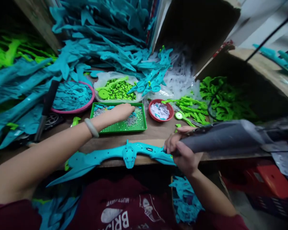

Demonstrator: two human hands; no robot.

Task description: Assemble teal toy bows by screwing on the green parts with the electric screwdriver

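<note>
Head view: I see my left hand stretched out over the green tray, palm down, fingers resting on the heap of small silver screws inside it; whether that grip has pinched any I cannot tell. A pale bangle sits on that wrist. My right hand has its grip wrapped tight around the handle of a grey power screwdriver, whose nose points left at the teal toy bow. That bow lies flat along the near edge of the worktop, its right limb touching the right hand's fingers, its middle well clear of the left hand. Behind the tray I see a small red bowl of white bits, a pink bowl of teal pieces, and a bag of green parts.
</note>
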